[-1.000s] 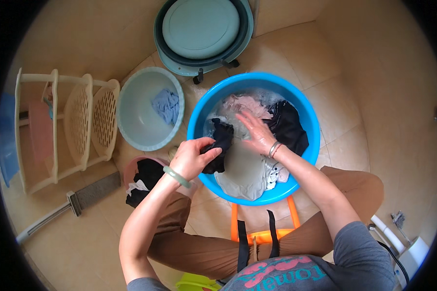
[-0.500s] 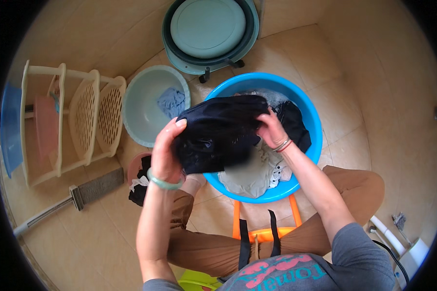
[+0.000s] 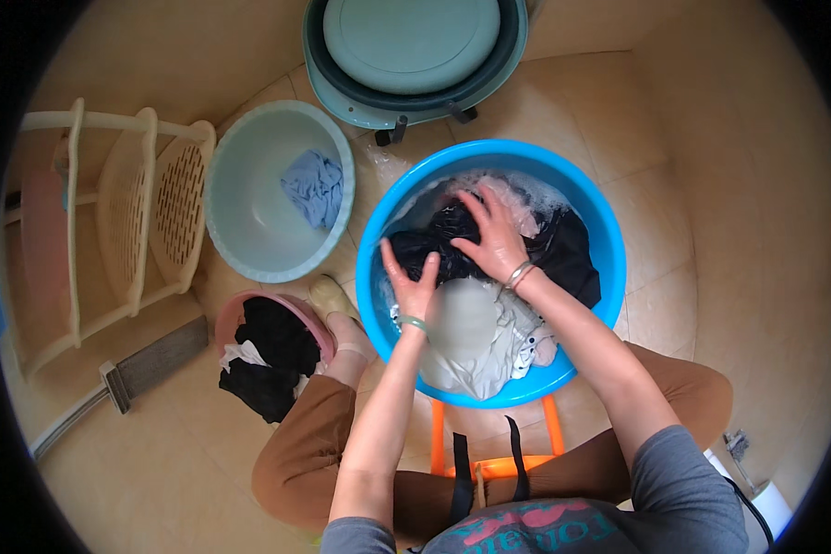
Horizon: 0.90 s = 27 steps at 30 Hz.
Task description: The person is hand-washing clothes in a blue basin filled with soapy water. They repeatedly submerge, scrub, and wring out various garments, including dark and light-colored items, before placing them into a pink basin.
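Note:
A dark wet garment (image 3: 445, 224) lies in sudsy water inside the blue basin (image 3: 613, 235). Spread across its right part is my right hand (image 3: 497, 242), fingers apart and pressing on the cloth. My left hand (image 3: 415, 288) rests at the garment's left edge, thumb and fingers parted, gripping nothing. Close by in the same basin are a black piece of clothing (image 3: 574, 263) on the right and pale, whitish clothes (image 3: 475, 369) at the near side. A blurred round patch covers part of the pale clothes.
A pale green basin (image 3: 249, 245) with a blue cloth (image 3: 314, 187) stands left. A pink basin (image 3: 319, 328) holds black and white clothes. Also around are a cream shelf rack (image 3: 143, 212), a flat mop (image 3: 162, 360), a folded green tub (image 3: 411, 42) and an orange stool (image 3: 494, 466).
Both hands have lowered the dark garment from above the basin into the soapy water. The fingers have let go and spread over it. The view has shifted slightly.

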### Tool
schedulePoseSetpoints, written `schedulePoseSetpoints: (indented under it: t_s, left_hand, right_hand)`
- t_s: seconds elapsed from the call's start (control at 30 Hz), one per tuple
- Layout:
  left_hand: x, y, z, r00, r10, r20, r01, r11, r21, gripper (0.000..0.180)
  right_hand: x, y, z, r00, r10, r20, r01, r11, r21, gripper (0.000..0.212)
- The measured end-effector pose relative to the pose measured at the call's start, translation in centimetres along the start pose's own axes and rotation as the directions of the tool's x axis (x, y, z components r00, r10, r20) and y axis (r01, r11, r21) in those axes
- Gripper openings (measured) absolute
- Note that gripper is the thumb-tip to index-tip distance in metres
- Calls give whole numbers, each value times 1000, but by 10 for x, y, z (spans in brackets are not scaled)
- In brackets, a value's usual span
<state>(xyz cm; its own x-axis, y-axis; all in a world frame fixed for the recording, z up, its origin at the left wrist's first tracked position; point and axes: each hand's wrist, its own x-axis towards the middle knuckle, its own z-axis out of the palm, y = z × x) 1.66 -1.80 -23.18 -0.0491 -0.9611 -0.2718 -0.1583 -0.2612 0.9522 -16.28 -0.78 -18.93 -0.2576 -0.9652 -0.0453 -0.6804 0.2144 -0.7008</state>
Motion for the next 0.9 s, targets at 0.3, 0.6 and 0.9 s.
schedulePoseSetpoints:
  t_s: [0.3,0.6,0.9]
  left_hand:
    - [25,-61,12,964,-253,78,191,870,455,79]
    - [33,-17,10,818,-479,317,567,587,-578,61]
    - [-5,102,37,793,-226,565,605,394,-692,40]
  right_hand:
    - [3,54,84,969,-10,248,120,893,-433,68]
    - [18,29,68,999,-40,29,37,995,92,31]
    - [-71,-99,-34,828,-535,171,548,835,-41,23]
